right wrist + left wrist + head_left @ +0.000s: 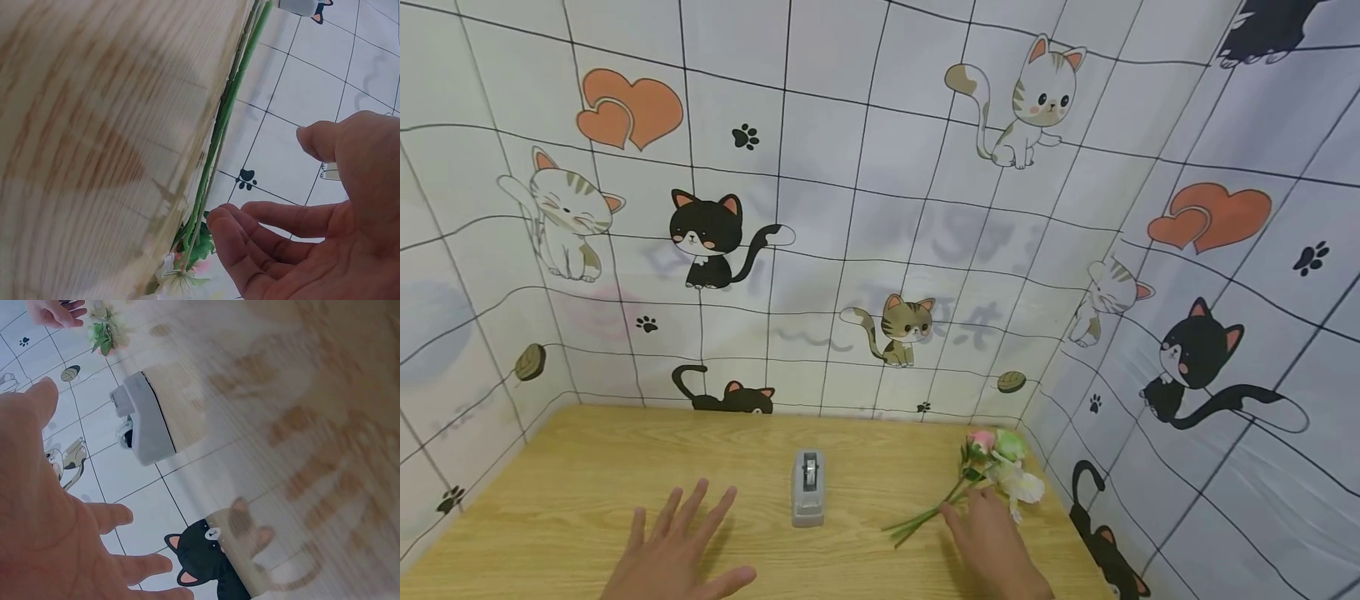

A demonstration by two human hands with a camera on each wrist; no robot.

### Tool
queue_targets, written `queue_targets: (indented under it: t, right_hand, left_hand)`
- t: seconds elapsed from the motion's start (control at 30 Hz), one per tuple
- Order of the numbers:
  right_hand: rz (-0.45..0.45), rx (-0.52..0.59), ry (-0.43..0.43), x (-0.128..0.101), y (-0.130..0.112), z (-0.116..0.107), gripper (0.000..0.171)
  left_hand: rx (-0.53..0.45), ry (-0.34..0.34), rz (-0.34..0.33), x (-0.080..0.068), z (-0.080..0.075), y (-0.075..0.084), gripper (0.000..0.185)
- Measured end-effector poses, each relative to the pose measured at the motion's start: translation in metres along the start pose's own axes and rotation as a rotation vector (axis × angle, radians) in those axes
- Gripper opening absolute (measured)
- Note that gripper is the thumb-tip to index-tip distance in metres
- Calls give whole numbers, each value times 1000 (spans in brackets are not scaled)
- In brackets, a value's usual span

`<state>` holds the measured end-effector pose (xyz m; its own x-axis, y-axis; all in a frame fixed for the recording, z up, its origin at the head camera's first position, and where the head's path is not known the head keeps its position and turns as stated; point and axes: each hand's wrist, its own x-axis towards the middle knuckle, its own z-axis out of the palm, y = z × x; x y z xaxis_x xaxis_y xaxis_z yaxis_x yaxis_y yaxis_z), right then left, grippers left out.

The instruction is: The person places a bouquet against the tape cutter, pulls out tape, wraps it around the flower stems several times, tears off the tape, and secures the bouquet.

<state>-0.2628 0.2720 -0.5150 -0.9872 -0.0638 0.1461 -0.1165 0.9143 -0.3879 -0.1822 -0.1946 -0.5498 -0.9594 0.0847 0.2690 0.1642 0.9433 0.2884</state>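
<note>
A small bunch of flowers (1009, 447), with pink, green and white blooms, lies on the table's right side. Its green stems (917, 523) point toward the front left. My right hand (988, 533) is over the upper stems just below the blooms. In the right wrist view the fingers (300, 220) bend loosely beside the stems, with the thumb apart; whether they touch the stems I cannot tell. A grey tape dispenser (808, 492) stands near the middle of the table. To its left, my left hand (673, 546) spreads its fingers above the wood, holding nothing.
The light wooden table (602, 450) reflects the hands on its glossy top. White sheets printed with cats, hearts and a grid form a back wall (820, 250) and side walls, the right one (1247, 333) standing close beside the flowers.
</note>
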Motion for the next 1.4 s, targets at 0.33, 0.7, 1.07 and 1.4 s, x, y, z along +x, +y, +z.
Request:
queue_targets:
  t: [0.33, 0.7, 1.07, 1.4]
  right_hand:
    - [53, 68, -13, 9, 3, 5, 43]
    - [53, 99, 31, 18, 15, 17, 71]
    - [39, 44, 62, 24, 14, 20, 77]
    - [121, 53, 20, 35, 13, 25, 71]
  left_hand:
    - [5, 23, 30, -2, 4, 10, 105]
    - [-11, -25, 25, 1, -7, 22, 100]
    - [-36, -74, 62, 4, -11, 29, 92]
    - [-39, -97, 65, 9, -13, 38, 83]
